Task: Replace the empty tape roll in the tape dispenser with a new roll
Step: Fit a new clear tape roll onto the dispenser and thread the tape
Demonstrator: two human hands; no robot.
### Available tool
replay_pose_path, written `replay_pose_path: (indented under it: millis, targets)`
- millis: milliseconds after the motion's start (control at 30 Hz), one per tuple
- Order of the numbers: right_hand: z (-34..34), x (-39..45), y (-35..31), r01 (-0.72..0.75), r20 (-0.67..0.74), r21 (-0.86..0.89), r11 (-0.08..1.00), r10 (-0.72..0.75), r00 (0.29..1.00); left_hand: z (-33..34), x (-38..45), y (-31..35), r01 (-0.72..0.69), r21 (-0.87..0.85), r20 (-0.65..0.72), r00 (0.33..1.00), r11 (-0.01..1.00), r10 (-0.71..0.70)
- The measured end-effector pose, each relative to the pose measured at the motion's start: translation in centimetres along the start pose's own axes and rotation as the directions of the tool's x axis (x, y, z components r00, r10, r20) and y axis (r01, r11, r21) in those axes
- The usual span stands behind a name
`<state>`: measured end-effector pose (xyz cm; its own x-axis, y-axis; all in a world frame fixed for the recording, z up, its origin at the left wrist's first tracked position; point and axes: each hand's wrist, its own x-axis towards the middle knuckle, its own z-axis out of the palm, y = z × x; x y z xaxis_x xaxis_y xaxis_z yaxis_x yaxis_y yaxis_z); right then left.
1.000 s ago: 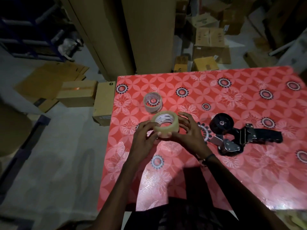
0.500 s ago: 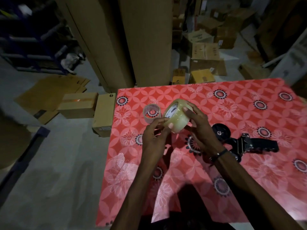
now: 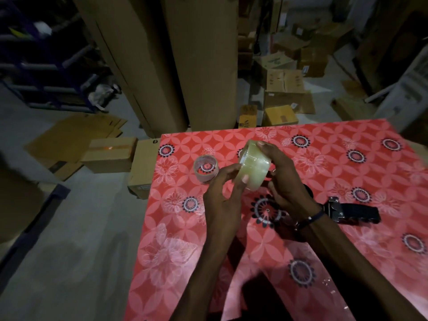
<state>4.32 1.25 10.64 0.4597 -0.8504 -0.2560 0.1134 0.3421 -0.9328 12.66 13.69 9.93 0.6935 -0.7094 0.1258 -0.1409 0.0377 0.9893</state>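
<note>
A full roll of clear tape (image 3: 254, 169) is held above the table between both hands, tilted on edge with its core facing up-left. My left hand (image 3: 223, 191) grips its near side, thumb pressed on the tape surface. My right hand (image 3: 283, 174) wraps the far and right side. The empty tape core (image 3: 206, 168) stands on the red tablecloth just left of the hands. The black tape dispenser (image 3: 354, 212) lies on the table to the right; its wheel end is hidden behind my right wrist.
The table carries a red flowered cloth (image 3: 347, 251) whose left edge (image 3: 148, 205) drops to a grey floor. Cardboard boxes (image 3: 111, 154) sit on the floor to the left, and tall cardboard rolls (image 3: 176, 66) stand behind the table.
Both hands have lifted the new roll off the table and tipped it from flat onto its edge. The head view has shifted, so the table sits lower in frame.
</note>
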Motion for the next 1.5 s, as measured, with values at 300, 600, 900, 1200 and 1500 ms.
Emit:
replay_pose_path:
  millis: [300,600,900,1200,1500]
  targets:
    - [-3.6,-0.6,-2.7,-0.074,0.109,-0.12,0.99,0.087,0.99,3.2,-1.0,2.2,0.008,-0.138,-0.025,1.0,0.99,-0.012]
    - [-7.1,-1.2,-3.8,-0.052,0.136,-0.202,0.978,0.081,0.987,6.7,-2.1,2.8,0.02,-0.215,0.013,1.0,0.976,-0.018]
    - [-10.2,-1.9,-4.2,-0.059,0.212,-0.21,0.976,0.104,0.972,9.8,-3.1,3.6,0.106,-0.3,-0.022,0.993,0.948,-0.118]
    - [-11.6,-2.1,-4.0,-0.082,0.237,-0.186,0.979,0.126,0.963,11.3,-3.0,4.2,0.148,-0.329,-0.029,0.986,0.933,-0.167]
    - [-11.8,-2.2,-4.6,-0.075,0.237,-0.227,0.971,0.13,0.963,11.9,-2.6,4.3,0.152,-0.358,-0.062,0.981,0.921,-0.186]
